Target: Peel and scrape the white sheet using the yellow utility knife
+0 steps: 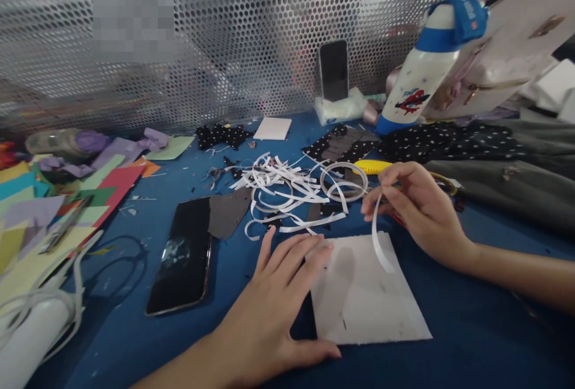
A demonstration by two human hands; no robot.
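Observation:
A whitish square board point(366, 299) lies on the blue table, with faint smudges on its face. My left hand point(281, 299) rests at its left edge, fingers spread, some fingertips touching the top left corner and the thumb by the lower left one. Between thumb and fingers, my right hand point(415, 212) pinches a thin white strip point(380, 242) that curls down over the board's upper right part. Beyond the board sits a tangled heap of white strips point(287, 182), with a roll of tape point(344, 182) at its right side. A yellow-handled tool point(372, 166) is partly hidden behind my right hand.
A dark phone point(184, 257) lies left, beside a grey scrap point(229, 212). Coloured papers point(40, 215) and a white cable point(76, 287) fill the left side. A bottle point(420, 71), an upright phone point(333, 70) and dotted cloth point(453, 143) stand or lie behind, before a perforated metal panel point(242, 35).

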